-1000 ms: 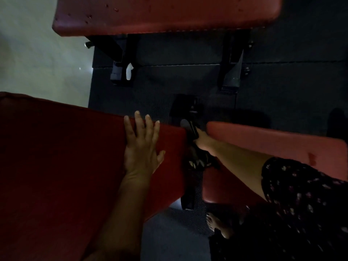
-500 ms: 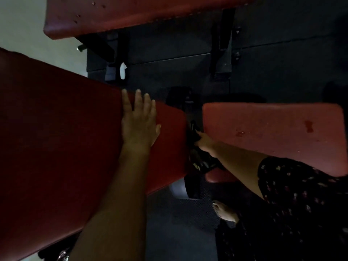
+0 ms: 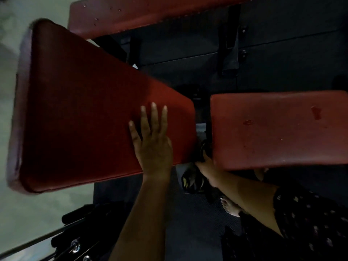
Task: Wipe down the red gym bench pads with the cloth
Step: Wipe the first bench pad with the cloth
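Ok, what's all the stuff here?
long pad: one, red, left and centre
short pad: one, red, right
far bench pad: one, red, top
frame posts: two, black, under far bench pad
floor mat: one, dark grey, under the benches
pale floor: one patch, whitish, left
bars and handles: several, black and metal, bottom left
dark bundle: one, black and yellowish, below the pads' gap; maybe the cloth
foot: one, bare, on the floor mat
sleeve: one, dark dotted, bottom right
left hand: one, flat on the long pad
right hand: one, in the gap, fingers hidden
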{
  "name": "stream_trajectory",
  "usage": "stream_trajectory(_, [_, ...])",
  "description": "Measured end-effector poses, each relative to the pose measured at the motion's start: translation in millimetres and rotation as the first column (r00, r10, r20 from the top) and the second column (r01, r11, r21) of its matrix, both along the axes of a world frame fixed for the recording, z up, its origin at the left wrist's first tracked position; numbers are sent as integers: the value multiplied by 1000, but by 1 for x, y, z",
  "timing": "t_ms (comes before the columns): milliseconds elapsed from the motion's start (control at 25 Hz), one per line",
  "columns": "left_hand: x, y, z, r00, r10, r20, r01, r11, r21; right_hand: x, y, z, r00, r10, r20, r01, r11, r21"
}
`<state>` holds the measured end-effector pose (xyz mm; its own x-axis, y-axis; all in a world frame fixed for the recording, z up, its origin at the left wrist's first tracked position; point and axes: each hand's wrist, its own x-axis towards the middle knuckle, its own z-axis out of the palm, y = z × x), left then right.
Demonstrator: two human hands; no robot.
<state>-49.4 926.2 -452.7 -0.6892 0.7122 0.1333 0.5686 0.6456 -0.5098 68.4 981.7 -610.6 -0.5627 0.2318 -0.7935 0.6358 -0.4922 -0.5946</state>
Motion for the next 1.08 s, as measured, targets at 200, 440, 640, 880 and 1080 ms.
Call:
stream_trajectory(200, [-2, -29, 52, 985, -33, -170, 46, 996, 74, 4, -48, 17, 916, -397, 63, 393, 851, -349])
stream_trajectory(440, [-6, -65, 106, 948, 51, -315, 27, 971, 237, -27, -62, 5, 879, -440, 186, 475, 771, -423])
stream_trajectory(640, [-4, -92, 140, 941, 160, -298, -36, 924, 381, -23, -88, 74, 906, -414, 89, 393, 743, -542])
stream_trajectory(880, [-20, -114, 150, 999, -18, -27, 28, 892, 451, -33, -87, 132, 942, -335, 0, 273, 768, -579])
stream_trajectory(1080, [-23, -120, 157, 995, -94, 34, 67, 878, 475, -17, -97, 156, 971, -219, -93, 153, 874, -462])
